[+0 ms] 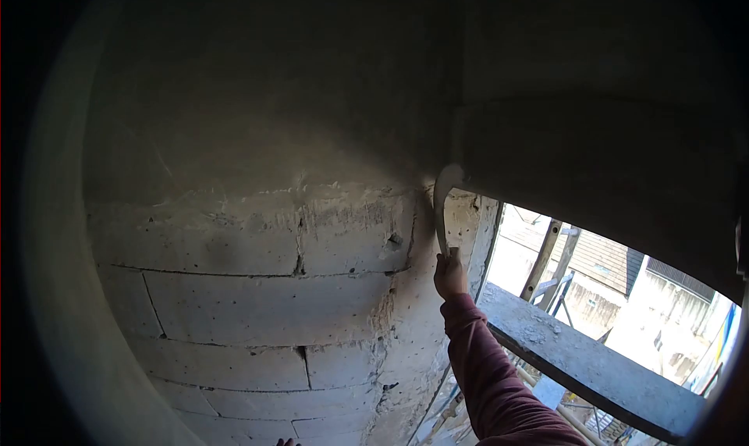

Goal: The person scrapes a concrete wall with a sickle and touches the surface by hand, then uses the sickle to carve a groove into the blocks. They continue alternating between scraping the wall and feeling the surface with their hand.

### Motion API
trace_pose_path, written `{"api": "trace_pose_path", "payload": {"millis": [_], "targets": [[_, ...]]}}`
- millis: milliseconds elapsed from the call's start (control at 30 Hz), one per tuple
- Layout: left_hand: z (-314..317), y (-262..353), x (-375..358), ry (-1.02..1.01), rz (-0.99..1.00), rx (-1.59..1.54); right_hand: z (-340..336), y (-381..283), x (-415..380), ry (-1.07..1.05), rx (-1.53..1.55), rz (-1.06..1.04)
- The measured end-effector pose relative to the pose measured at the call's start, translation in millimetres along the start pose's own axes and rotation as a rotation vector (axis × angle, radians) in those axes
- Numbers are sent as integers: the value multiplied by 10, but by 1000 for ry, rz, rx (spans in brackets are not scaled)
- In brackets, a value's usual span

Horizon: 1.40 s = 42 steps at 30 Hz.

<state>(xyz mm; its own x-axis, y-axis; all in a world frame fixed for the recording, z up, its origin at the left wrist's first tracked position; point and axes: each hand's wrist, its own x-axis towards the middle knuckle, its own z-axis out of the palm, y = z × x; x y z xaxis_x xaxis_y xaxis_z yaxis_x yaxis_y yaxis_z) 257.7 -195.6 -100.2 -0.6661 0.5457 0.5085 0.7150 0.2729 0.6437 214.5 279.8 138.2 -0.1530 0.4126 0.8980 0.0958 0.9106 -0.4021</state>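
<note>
My right hand point(452, 274), at the end of a dark red sleeve, is raised and closed around the lower end of a long, pale curved tool point(442, 208). The tool's broad, rounded upper end touches or overlaps the dark upper surface at the corner, and I cannot tell what kind of tool it is. Beside it on the left is the pale block wall point(257, 305), with rough mortar along its top edge. Only the fingertips of my left hand point(287, 442) show at the bottom edge, apart from each other and in front of the wall.
An opening to the right of my arm is crossed by a dusty ledge point(577, 352). Outside stand wooden poles point(542, 262), a tiled roof and pale walls in bright light. Dark, smooth plaster point(273, 95) fills the upper part of the view.
</note>
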Motion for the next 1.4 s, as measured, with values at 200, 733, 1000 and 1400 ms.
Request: {"api": "trace_pose_path", "payload": {"millis": [200,733,1000,1400], "targets": [[29,-135,-26,-7,-3,34,-116,-348,135,160,160,-71],[-867,568,1870,241,597,352,-124,-228,289,-78,-61,-12],[-1176,1548,3638,418,844,580,-64,-372,168,147,83,67],[-741,1242,4447,456,765,883,-105,-96,152,8,-96,26]]}}
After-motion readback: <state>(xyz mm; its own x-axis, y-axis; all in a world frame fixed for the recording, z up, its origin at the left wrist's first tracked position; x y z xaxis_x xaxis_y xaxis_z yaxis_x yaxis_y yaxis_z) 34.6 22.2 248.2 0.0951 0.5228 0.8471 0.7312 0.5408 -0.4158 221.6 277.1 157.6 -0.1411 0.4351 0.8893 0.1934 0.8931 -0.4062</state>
